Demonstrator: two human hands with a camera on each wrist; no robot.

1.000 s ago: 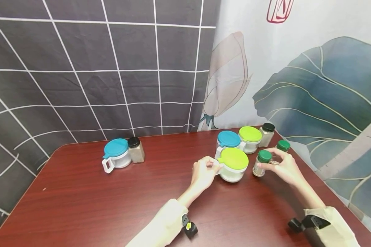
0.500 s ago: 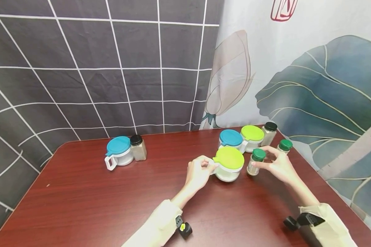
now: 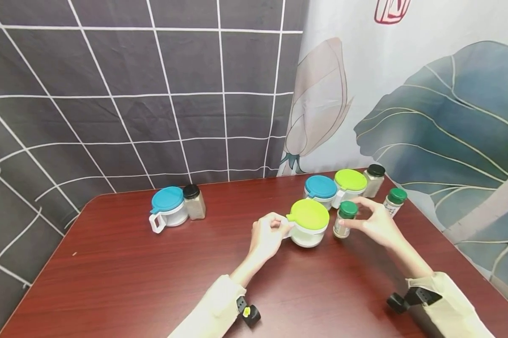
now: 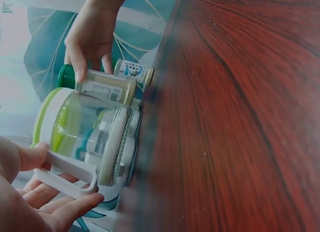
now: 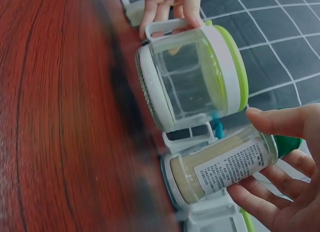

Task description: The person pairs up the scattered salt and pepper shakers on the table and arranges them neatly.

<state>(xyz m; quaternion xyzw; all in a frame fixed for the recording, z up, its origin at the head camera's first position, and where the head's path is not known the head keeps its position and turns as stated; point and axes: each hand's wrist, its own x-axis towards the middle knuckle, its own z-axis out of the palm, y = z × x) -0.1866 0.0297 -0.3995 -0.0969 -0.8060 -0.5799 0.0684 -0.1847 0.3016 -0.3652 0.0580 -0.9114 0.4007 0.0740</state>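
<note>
My left hand grips the white handle of a clear seasoning jar with a lime-green lid. Thumb and fingers lie on that handle in the left wrist view. Just right of the jar, my right hand pinches a green-capped spice bottle between thumb and fingers. In the right wrist view, this bottle shows pale powder and a printed label. A narrow gap separates jar and bottle. Whether their bases touch the table cannot be told.
Behind stand a blue-lidded jar, another lime-lidded jar and a black-capped bottle. A second green-capped bottle is near the right edge. Far left, a blue-lidded jar adjoins a black-capped bottle on the table.
Both hands have moved left, the left with the lime-lidded jar, the right with the green-capped spice bottle. The second green-capped bottle shows more fully. The head view has shifted slightly.
</note>
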